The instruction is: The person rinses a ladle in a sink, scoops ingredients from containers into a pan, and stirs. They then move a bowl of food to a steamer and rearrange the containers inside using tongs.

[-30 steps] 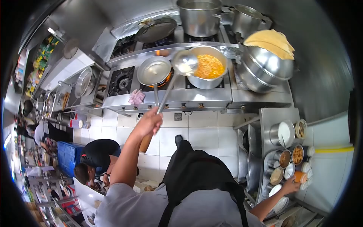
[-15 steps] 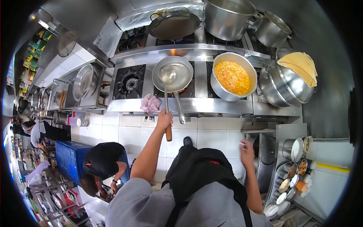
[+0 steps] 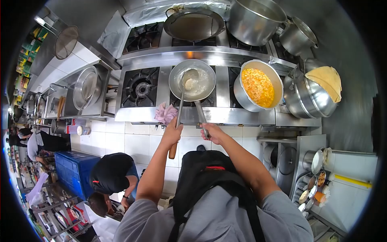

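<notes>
My left hand (image 3: 172, 133) is closed round the long handle of a metal ladle (image 3: 182, 101), whose wooden end sticks out below the fist. The ladle's bowl rests in a frying pan (image 3: 172, 86) on the front middle burner. Whitish, bubbly liquid (image 3: 200, 80) covers the pan's bottom. My right hand (image 3: 213, 134) grips the end of the pan's handle. A crumpled pink cloth (image 3: 166, 113) lies on the stove's front edge, just left of the ladle handle.
Right of the pan stands a pot (image 3: 246, 97) of orange-yellow food. A wide dark pan (image 3: 194, 26) and a tall stockpot (image 3: 254, 24) sit behind. At left are a bare burner (image 3: 142, 88) and a sink (image 3: 64, 94). Another person (image 3: 111, 173) bends down at lower left.
My right hand has come in from the right side and taken hold of the pan's handle. The ladle has shifted within the pan, and the liquid looks whiter and more bubbly.
</notes>
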Action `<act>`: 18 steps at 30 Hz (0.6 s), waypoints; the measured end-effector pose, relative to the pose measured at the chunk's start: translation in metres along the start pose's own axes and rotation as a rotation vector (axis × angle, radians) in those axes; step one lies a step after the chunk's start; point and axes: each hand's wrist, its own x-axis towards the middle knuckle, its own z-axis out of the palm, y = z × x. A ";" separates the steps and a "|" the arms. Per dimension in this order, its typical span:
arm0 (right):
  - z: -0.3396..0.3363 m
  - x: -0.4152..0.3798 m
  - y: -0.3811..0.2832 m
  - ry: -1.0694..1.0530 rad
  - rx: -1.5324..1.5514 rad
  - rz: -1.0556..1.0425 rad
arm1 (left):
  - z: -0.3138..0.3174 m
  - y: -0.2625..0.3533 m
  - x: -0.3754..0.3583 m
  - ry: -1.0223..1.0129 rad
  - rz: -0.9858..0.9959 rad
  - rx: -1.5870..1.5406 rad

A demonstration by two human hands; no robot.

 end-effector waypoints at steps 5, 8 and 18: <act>-0.011 -0.007 -0.011 0.176 -0.267 -0.050 | -0.003 -0.029 0.009 0.226 0.101 0.394; -0.025 -0.015 -0.019 0.169 -0.281 -0.044 | -0.005 -0.040 0.022 0.387 0.357 0.384; -0.068 -0.039 -0.016 0.075 -0.153 0.021 | -0.011 -0.031 0.019 0.209 0.426 0.282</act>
